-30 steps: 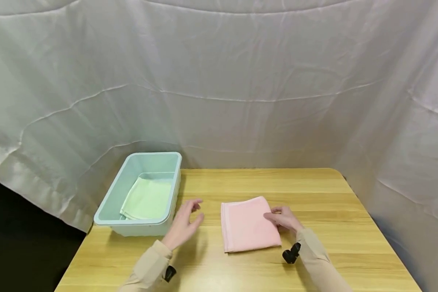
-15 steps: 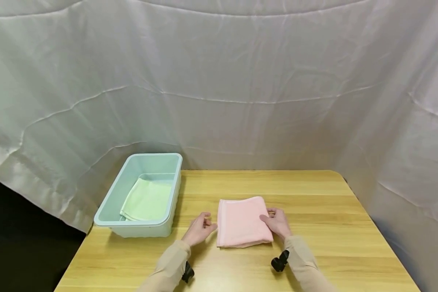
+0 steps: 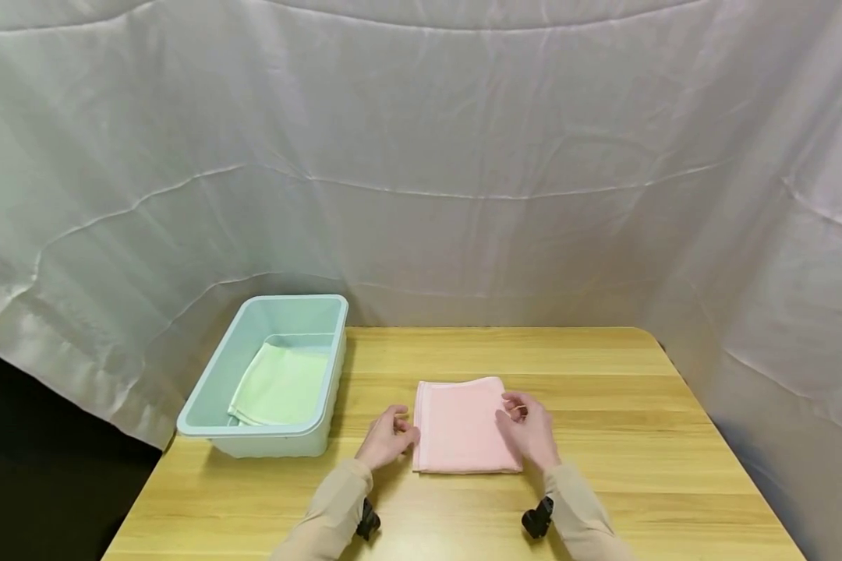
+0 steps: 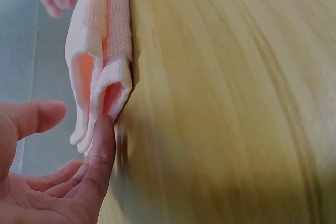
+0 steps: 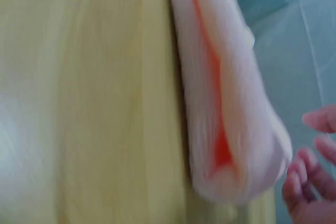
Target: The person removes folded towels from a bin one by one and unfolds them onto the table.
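A folded pink towel [image 3: 466, 428] lies flat on the wooden table, its layered edges visible in both wrist views. At its left edge is my left hand [image 3: 386, 438]; in the left wrist view a fingertip [image 4: 103, 135] touches the lower fold while the thumb [image 4: 44, 116] stands apart. My right hand [image 3: 528, 430] is at the towel's right edge. Seen from the right wrist, its loosely bent fingers [image 5: 310, 179] and thumb are spread beside the rounded fold, holding nothing. Whether a fingertip there brushes the cloth I cannot tell.
To the left stands a pale green plastic bin [image 3: 214, 370] with a folded light green towel [image 3: 284, 383] inside. A grey curtain [image 3: 463, 156] hangs behind the wooden table [image 3: 645, 436] and along its right side.
My left hand has moved right, from beside the bin to the towel's left edge. The pink towel has shifted slightly left and been straightened. My right hand has let go of its right edge.
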`<state>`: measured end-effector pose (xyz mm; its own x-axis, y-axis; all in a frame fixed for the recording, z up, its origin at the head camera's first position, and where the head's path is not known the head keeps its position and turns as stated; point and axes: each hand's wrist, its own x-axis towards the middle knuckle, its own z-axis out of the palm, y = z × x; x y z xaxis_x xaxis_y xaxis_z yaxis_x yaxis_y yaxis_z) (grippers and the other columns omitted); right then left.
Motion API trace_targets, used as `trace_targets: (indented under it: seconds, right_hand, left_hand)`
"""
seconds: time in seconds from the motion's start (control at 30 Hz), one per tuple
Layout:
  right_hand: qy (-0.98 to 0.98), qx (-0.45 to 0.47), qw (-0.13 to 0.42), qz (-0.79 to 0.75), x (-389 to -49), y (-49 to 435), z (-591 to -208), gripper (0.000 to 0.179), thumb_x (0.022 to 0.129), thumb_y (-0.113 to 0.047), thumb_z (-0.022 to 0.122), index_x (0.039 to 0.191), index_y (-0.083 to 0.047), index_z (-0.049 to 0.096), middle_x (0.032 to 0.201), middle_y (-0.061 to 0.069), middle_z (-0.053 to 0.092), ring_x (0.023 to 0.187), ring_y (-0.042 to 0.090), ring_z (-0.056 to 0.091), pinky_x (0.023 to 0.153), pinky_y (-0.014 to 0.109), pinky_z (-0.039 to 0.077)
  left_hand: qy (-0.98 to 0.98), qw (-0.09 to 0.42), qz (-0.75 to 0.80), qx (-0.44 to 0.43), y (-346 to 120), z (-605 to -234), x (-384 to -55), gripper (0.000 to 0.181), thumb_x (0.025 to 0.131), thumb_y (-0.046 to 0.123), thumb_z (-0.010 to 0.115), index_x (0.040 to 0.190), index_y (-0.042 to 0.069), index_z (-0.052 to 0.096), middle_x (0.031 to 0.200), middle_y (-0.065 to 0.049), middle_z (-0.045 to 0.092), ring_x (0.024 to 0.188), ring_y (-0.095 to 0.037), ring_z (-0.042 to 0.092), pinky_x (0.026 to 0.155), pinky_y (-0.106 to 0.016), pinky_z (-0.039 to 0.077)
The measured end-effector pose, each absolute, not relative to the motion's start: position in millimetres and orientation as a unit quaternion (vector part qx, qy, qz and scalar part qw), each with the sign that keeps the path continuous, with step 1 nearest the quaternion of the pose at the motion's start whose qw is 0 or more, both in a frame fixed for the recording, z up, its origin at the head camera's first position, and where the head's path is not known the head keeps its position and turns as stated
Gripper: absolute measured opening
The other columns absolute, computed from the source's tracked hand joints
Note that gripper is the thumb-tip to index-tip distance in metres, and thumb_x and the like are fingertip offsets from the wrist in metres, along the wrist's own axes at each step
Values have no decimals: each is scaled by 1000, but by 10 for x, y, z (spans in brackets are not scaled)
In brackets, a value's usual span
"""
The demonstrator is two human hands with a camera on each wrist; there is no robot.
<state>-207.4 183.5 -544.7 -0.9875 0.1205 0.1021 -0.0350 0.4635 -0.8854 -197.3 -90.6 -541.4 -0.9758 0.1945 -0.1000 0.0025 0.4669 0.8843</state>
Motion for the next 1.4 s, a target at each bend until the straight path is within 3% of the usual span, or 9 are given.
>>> trace_targets:
  seconds: [0.17,0.37,0.57,0.83,1.07,1.23,1.4]
  right_hand:
    - [-817,64,42,572,-1964,1659,-5444,28,84,4,73,111,7,67,93,17,69,78,1,58,72,13,52]
    - [-774,142,-48,615,-1909,1529,-5494,32,86,0,74,113,12,64,99,27,68,84,0,62,80,14,56]
    - [-764,183,-95,611,-1917,1499,-5600,34,84,-2,76,112,13,63,100,32,67,83,2,62,76,15,55]
    - [-772,210,-107,591,-1919,1496,-5666,37,82,-7,80,111,10,65,99,31,67,80,4,59,70,14,49]
    - [-783,235,-114,564,-1918,1481,-5673,44,78,-13,85,114,5,66,99,25,67,83,13,56,73,17,46]
    - [-817,249,-107,510,-1916,1455,-5688,46,74,-19,88,113,-3,68,98,12,67,85,7,52,75,16,45]
    - [-835,279,-73,468,-1915,1413,-5703,48,70,-20,91,110,-6,68,95,7,65,85,4,51,76,18,45]
  left_hand:
    - [834,97,541,41,-903,-5421,-1968,53,93,10,65,138,-13,46,105,-23,68,79,-29,74,66,-32,60]
    - [808,95,581,25,-909,-5453,-1987,47,93,2,64,134,-16,47,106,-29,68,80,-28,74,72,-35,64]
    - [788,102,607,13,-919,-5470,-1994,45,94,-1,62,133,-18,47,104,-29,68,78,-26,74,72,-34,64]
    - [775,102,624,14,-920,-5472,-1987,44,97,-2,58,134,-22,43,105,-36,67,82,-41,74,75,-41,65]
    - [761,111,640,12,-946,-5482,-1992,47,97,0,60,135,-21,42,103,-32,69,76,-28,75,73,-34,65]
    - [756,113,644,14,-953,-5490,-1991,47,96,0,61,134,-21,43,102,-33,69,75,-25,75,73,-36,65]
    - [754,118,646,14,-963,-5497,-2003,47,97,-1,60,135,-21,42,102,-33,69,75,-25,75,72,-34,65]
